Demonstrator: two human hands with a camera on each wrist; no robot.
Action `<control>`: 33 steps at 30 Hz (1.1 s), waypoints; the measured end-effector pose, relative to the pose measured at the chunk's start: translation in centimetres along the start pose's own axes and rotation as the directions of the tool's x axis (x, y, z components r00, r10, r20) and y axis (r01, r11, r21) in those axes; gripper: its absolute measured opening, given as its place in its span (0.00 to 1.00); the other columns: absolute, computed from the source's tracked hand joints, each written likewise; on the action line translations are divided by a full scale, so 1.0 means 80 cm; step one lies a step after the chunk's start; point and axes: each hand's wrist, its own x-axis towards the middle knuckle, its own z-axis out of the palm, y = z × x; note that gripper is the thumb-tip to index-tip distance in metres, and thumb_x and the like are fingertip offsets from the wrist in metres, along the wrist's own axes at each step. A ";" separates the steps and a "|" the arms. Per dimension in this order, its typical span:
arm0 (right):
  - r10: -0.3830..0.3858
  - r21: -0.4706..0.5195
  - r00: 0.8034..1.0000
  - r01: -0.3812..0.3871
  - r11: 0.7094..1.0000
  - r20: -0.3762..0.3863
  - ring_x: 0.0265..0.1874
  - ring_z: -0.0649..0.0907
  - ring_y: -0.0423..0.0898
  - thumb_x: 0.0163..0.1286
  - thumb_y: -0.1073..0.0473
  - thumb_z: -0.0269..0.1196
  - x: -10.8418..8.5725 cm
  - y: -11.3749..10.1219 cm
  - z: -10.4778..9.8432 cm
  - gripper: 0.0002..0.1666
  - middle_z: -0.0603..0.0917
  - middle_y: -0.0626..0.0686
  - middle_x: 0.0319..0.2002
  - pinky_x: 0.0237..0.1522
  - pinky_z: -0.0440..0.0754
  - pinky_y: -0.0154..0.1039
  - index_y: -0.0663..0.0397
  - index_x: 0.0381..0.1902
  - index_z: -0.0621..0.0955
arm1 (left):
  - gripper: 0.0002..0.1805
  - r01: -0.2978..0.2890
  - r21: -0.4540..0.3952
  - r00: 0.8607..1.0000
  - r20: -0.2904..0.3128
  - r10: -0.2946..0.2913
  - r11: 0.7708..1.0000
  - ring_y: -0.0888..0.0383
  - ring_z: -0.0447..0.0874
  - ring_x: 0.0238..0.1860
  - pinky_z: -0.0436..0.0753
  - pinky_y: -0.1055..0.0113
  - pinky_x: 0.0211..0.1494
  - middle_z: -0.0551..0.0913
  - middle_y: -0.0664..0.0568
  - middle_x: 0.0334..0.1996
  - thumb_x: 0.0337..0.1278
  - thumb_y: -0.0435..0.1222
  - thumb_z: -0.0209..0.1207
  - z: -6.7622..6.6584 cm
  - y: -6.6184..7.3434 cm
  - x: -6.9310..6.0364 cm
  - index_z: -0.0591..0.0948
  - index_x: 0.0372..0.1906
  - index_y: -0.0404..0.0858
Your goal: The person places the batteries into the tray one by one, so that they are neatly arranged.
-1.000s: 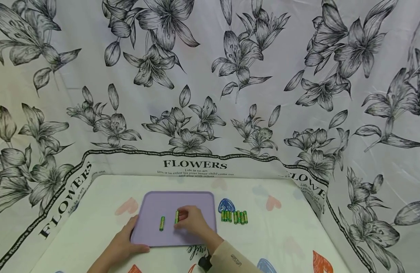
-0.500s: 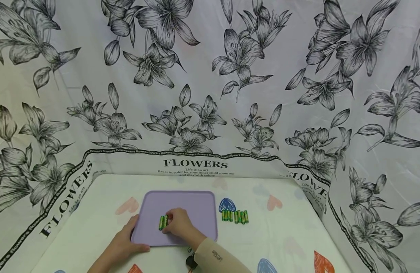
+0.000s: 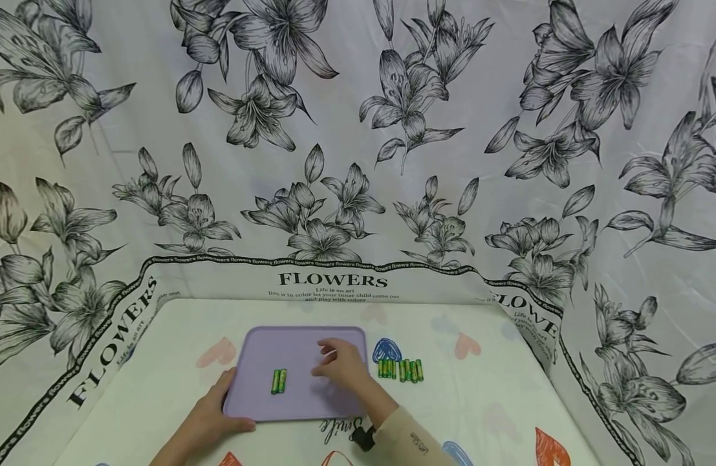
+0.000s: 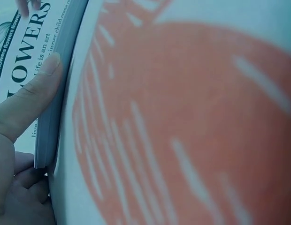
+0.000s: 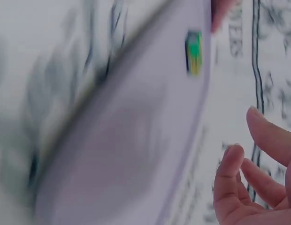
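Right now the right hand point(image 3: 341, 369) holds nothing: fingers parted and bent, thumb apart from them, hovering over the right half of the lilac tray point(image 3: 264, 349). Left hand point(image 3: 215, 411) grips the tray's near-left corner, thumb along the near edge, fingers at the left edge.

Batteries: a green pair point(image 3: 275, 382) lies on the tray, left of centre, slightly toward the near edge. Side by side, ends about level; can't tell if they touch. The loose batteries point(image 3: 411, 371) sit on the surface point(image 3: 480, 401) just past the tray's right edge, in two tight clumps, exact count unclear.

Step, my read: lining up batteries on the tray, between placements; two down, rest to go. Next move calls for the right hand clearing the tray's right rim, pinching one battery from a clump, setting it next to the pair. Left hand should keep the tray steady.

In the way: right edge's raised rim, plus tight clump spacing, so neighbours could get nudged or roll. Small black item point(image 3: 363, 439) by the right sleeve point(image 3: 412, 443), off the near edge; not blocking. Flower-print curtain point(image 3: 358, 129) backs the far edge of the surface.
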 end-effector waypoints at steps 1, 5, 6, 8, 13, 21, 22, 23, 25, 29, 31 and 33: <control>0.000 0.002 1.000 0.000 1.000 -0.017 0.39 0.85 0.43 0.53 0.63 0.78 -0.003 0.003 -0.013 0.36 0.86 0.59 0.50 0.35 0.83 0.35 0.59 0.61 0.80 | 0.74 -0.001 0.004 1.000 0.002 0.001 1.000 0.26 0.57 0.73 0.62 0.31 0.71 0.55 0.27 0.76 0.29 0.55 0.81 -0.002 0.000 -0.001 0.48 0.80 0.33; 0.018 -0.042 0.996 -0.022 0.999 -0.088 0.40 0.84 0.46 0.54 0.62 0.78 -0.020 0.025 -0.066 0.35 0.85 0.59 0.51 0.33 0.82 0.37 0.57 0.60 0.81 | 0.75 0.007 0.005 1.000 0.021 -0.007 1.000 0.26 0.54 0.75 0.60 0.31 0.72 0.52 0.28 0.77 0.31 0.56 0.80 -0.002 -0.002 -0.004 0.47 0.80 0.32; 0.022 -0.053 0.994 -0.028 0.998 -0.105 0.40 0.84 0.46 0.55 0.61 0.77 -0.026 0.032 -0.078 0.34 0.85 0.59 0.51 0.33 0.82 0.37 0.56 0.60 0.81 | 0.75 0.010 0.010 1.000 0.022 -0.010 1.000 0.26 0.54 0.75 0.60 0.31 0.72 0.52 0.28 0.77 0.31 0.56 0.80 0.000 -0.003 -0.004 0.47 0.80 0.32; 0.023 -0.074 0.990 -0.034 0.997 -0.138 0.41 0.84 0.48 0.56 0.62 0.77 -0.036 0.048 -0.103 0.33 0.84 0.59 0.52 0.35 0.82 0.38 0.56 0.61 0.81 | 0.75 0.013 0.006 1.000 0.017 -0.013 1.000 0.27 0.53 0.75 0.59 0.32 0.73 0.52 0.29 0.78 0.30 0.57 0.80 0.001 -0.006 -0.005 0.47 0.80 0.32; 0.076 -0.121 0.980 -0.100 0.988 -0.186 0.48 0.83 0.54 0.55 0.64 0.77 -0.056 0.095 -0.153 0.37 0.83 0.61 0.56 0.39 0.84 0.43 0.56 0.63 0.79 | 0.75 0.001 -0.011 1.000 -0.005 -0.001 1.000 0.27 0.54 0.75 0.59 0.32 0.73 0.54 0.29 0.77 0.29 0.57 0.80 -0.001 -0.008 -0.003 0.48 0.80 0.33; 0.264 -0.197 0.957 -0.284 0.938 -0.123 0.52 0.81 0.60 0.47 0.70 0.78 -0.075 0.146 -0.186 0.44 0.81 0.61 0.55 0.44 0.84 0.54 0.53 0.65 0.78 | 0.76 0.015 -0.022 1.000 0.004 -0.015 1.000 0.27 0.52 0.75 0.56 0.32 0.74 0.52 0.28 0.77 0.27 0.56 0.81 -0.002 -0.006 -0.001 0.47 0.80 0.33; 0.264 -0.210 0.956 -0.286 0.935 -0.125 0.52 0.81 0.60 0.48 0.70 0.79 -0.076 0.148 -0.187 0.43 0.82 0.61 0.53 0.46 0.84 0.54 0.53 0.64 0.79 | 0.76 0.016 -0.019 1.000 0.004 -0.016 1.000 0.27 0.52 0.75 0.56 0.32 0.74 0.52 0.28 0.77 0.27 0.56 0.81 -0.001 -0.005 -0.001 0.47 0.80 0.33; 0.260 -0.218 0.957 -0.284 0.934 -0.130 0.51 0.81 0.59 0.48 0.70 0.78 -0.076 0.150 -0.187 0.42 0.82 0.60 0.51 0.46 0.84 0.55 0.54 0.63 0.79 | 0.76 0.017 -0.018 1.000 0.005 -0.017 1.000 0.27 0.53 0.75 0.57 0.32 0.74 0.52 0.28 0.77 0.27 0.56 0.81 -0.001 -0.005 -0.001 0.47 0.80 0.34; 0.249 -0.226 0.957 -0.278 0.934 -0.149 0.50 0.82 0.57 0.48 0.70 0.78 -0.076 0.152 -0.187 0.39 0.83 0.58 0.49 0.46 0.84 0.54 0.55 0.61 0.81 | 0.76 0.021 -0.021 1.000 0.009 -0.021 1.000 0.27 0.53 0.75 0.57 0.32 0.74 0.53 0.28 0.77 0.28 0.55 0.81 0.000 -0.005 -0.001 0.47 0.81 0.34; 0.227 -0.239 0.959 -0.263 0.935 -0.169 0.44 0.83 0.51 0.47 0.72 0.77 -0.075 0.155 -0.189 0.35 0.85 0.53 0.43 0.42 0.84 0.48 0.61 0.57 0.82 | 0.75 0.026 -0.022 1.000 0.015 -0.026 0.999 0.27 0.53 0.75 0.57 0.33 0.74 0.53 0.28 0.77 0.28 0.55 0.81 0.000 -0.005 0.000 0.47 0.81 0.35; 0.221 -0.236 0.961 -0.257 0.937 -0.167 0.40 0.83 0.48 0.46 0.73 0.77 -0.075 0.156 -0.191 0.34 0.86 0.52 0.39 0.40 0.84 0.46 0.63 0.55 0.83 | 0.75 0.025 -0.021 1.000 0.015 -0.025 0.999 0.27 0.52 0.75 0.56 0.33 0.74 0.52 0.28 0.77 0.28 0.54 0.81 -0.001 -0.006 -0.001 0.47 0.81 0.35; 0.217 -0.227 0.963 -0.251 0.941 -0.162 0.38 0.83 0.46 0.46 0.73 0.76 -0.076 0.156 -0.193 0.32 0.86 0.51 0.37 0.39 0.84 0.45 0.65 0.53 0.82 | 0.75 0.020 -0.018 1.000 0.012 -0.020 1.000 0.27 0.52 0.75 0.56 0.33 0.74 0.53 0.28 0.77 0.28 0.54 0.81 -0.002 -0.006 -0.001 0.47 0.81 0.35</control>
